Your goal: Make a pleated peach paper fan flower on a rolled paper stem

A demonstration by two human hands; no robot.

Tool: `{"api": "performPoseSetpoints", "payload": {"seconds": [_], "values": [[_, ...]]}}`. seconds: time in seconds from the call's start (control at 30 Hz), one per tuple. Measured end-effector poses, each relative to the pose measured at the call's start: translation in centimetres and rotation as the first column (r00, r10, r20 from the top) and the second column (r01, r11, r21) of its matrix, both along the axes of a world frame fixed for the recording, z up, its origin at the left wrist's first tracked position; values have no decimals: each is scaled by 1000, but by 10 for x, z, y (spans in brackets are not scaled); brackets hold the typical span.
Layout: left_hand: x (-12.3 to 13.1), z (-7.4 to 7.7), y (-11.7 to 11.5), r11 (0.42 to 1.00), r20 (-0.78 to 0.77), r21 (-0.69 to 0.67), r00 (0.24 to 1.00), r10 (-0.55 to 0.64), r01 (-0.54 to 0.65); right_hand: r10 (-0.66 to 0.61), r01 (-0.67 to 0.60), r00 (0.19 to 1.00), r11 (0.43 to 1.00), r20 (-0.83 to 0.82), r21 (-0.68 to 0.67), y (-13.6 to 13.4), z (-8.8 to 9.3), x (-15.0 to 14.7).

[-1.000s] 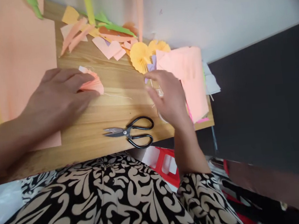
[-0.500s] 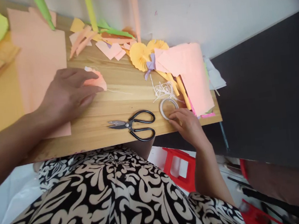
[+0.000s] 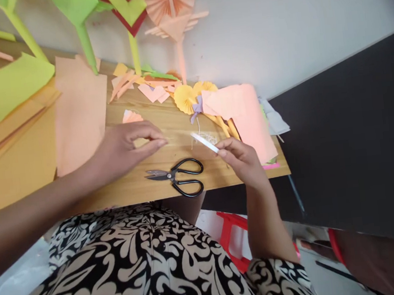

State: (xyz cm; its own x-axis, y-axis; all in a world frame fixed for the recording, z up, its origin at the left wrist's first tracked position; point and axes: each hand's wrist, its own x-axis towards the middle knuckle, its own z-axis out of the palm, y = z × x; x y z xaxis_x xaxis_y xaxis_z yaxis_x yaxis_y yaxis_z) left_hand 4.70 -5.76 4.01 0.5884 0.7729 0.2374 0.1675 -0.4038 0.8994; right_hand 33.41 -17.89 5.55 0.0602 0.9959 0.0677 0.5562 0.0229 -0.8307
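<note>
My right hand [image 3: 242, 161] pinches a narrow white roll of tape [image 3: 205, 143], raised above the table and seen nearly edge-on. My left hand [image 3: 136, 144] hovers in front of it, thumb and forefinger curved towards each other with a small gap and nothing visible between them. Just behind the left hand lies a small pleated peach paper piece [image 3: 132, 116], partly covered by the fingers. Black-handled scissors [image 3: 175, 178] rest on the table between the hands, blades pointing left. A tangle of white thread [image 3: 210, 138] lies behind the tape.
Peach sheets [image 3: 80, 112] and yellow-orange sheets [image 3: 19, 166] cover the left of the wooden table [image 3: 159, 189]. Paper scraps [image 3: 156, 91], yellow pleated rounds [image 3: 185, 98] and a pink paper stack [image 3: 250, 118] line the back and right. A peach paper fan flower [image 3: 171, 4] stands against the wall.
My right hand has lifted the tape roll off the table and turned it on edge. My left hand has let go of the pleated peach piece and moved right. The view has tilted up.
</note>
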Motion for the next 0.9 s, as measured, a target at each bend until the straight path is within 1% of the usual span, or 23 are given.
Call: {"api": "performPoseSetpoints", "payload": {"seconds": [0.1,0.17,0.27,0.3,0.37,0.47,0.53,0.57,0.63,0.7,0.73,0.8,0.83,0.9], "values": [[17,-1,-4,998,31,-10,998,-55,55,45,-58,993,992,113,109,11,1,-17],[23,-4,-3,999,53,0,997,-47,47,69,-106,976,979,205,174,14,1,-24],[25,-7,-2,997,67,71,998,-12,7,108,-195,936,951,336,239,14,1,-30],[25,-9,-2,995,58,95,998,-22,17,118,-224,919,942,377,251,14,1,-31],[24,-13,-2,987,23,131,995,-99,95,131,-273,881,925,454,263,12,1,-36],[23,-21,-2,943,-15,200,963,-269,267,161,-334,836,908,524,254,8,3,-44],[21,-24,-1,924,-13,193,942,-335,331,181,-333,861,907,476,256,6,3,-46],[20,-25,0,928,2,146,938,-346,342,174,-301,893,917,415,262,7,3,-44],[17,-23,5,947,58,-28,947,-317,319,121,-195,956,944,267,268,11,-1,-37],[13,-22,11,946,115,-222,970,-216,237,64,-107,981,967,185,231,20,-10,-25],[12,-21,14,935,135,-295,978,-161,195,55,-94,980,976,193,198,26,-16,-20],[9,-23,20,913,171,-383,982,-76,137,58,-95,961,987,271,128,39,-30,-14],[8,-25,22,904,195,-407,979,-53,130,65,-103,945,989,321,103,45,-36,-14],[9,-29,23,873,267,-463,963,-28,153,87,-132,905,988,416,80,59,-47,-20]]}}
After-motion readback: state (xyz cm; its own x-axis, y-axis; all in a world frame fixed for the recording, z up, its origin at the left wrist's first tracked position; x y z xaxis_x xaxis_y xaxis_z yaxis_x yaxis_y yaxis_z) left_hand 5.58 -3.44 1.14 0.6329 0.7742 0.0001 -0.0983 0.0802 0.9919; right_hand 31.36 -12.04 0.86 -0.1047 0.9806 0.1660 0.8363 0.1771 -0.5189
